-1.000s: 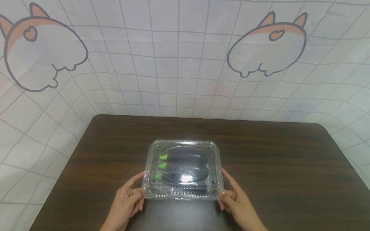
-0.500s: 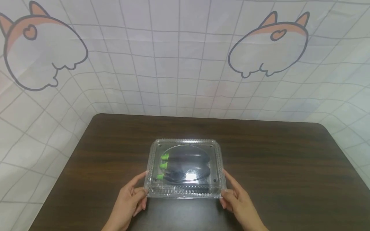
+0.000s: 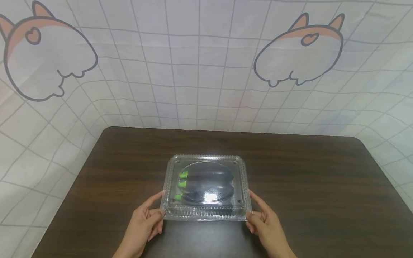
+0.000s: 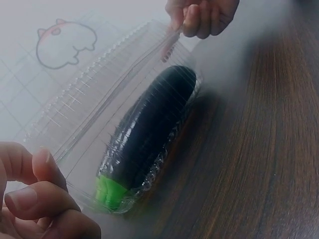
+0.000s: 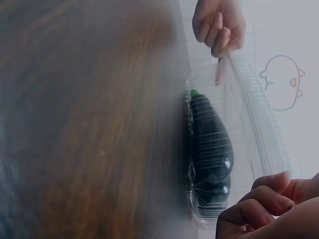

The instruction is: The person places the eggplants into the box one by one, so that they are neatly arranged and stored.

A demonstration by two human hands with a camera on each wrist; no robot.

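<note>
A clear plastic clamshell box [image 3: 206, 214] with its lid down is in the middle of the head view. Inside lie dark eggplants [image 3: 209, 175] side by side, their green stem ends pointing left. My left hand [image 3: 142, 222] pinches the box's near left corner between thumb and fingers. At the near right corner my right hand [image 3: 266, 224] grips the rim the same way. In the left wrist view one eggplant [image 4: 149, 124] shows through the ribbed wall, its green cap [image 4: 112, 191] nearest that hand. The right wrist view shows the rounded eggplant ends [image 5: 212, 149] close over the table.
The dark wood table [image 3: 306, 179] has rounded far corners and stretches out on both sides of the box. Behind it hangs a white grid-patterned cloth [image 3: 206, 71] printed with cartoon animals, which also runs along both sides.
The box and both hands have shifted very slightly right and up in the head view since a second ago. Both hands keep their hold on the corners.
</note>
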